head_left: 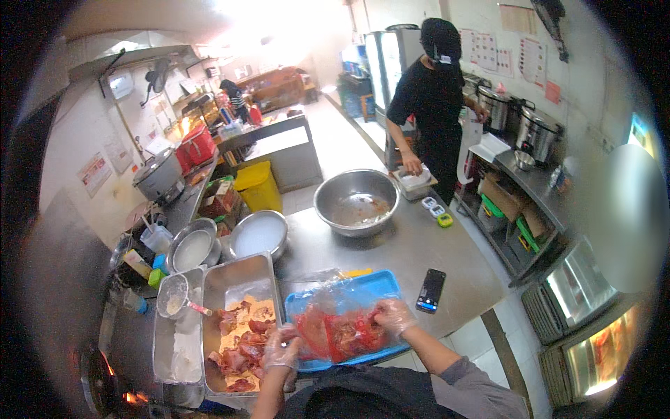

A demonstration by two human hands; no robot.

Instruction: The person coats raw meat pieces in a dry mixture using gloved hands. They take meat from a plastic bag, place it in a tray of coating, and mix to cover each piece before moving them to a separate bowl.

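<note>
A red plastic bag (335, 332) with raw meat in it lies in a blue plastic tray (384, 285) right before me. My right hand (395, 317), in a clear disposable glove, pinches the bag's right side. Also gloved, my left hand (281, 350) is at the bag's left edge, over the near rim of a deep steel pan (238, 275); whether its fingers grip the plastic is unclear. Pieces of raw meat (251, 345) lie on orange-tinted flour in that pan. Left of it, a narrower steel pan (162, 361) holds white flour and a handled strainer (172, 297).
Behind the tray stands a large steel bowl (356, 180), with bowls of whitish liquid (259, 235) to its left. A phone (431, 290) and small timers (437, 210) lie on the right. A co-worker (437, 110) reaches towards a container (413, 186). Flame (135, 398) shows at lower left.
</note>
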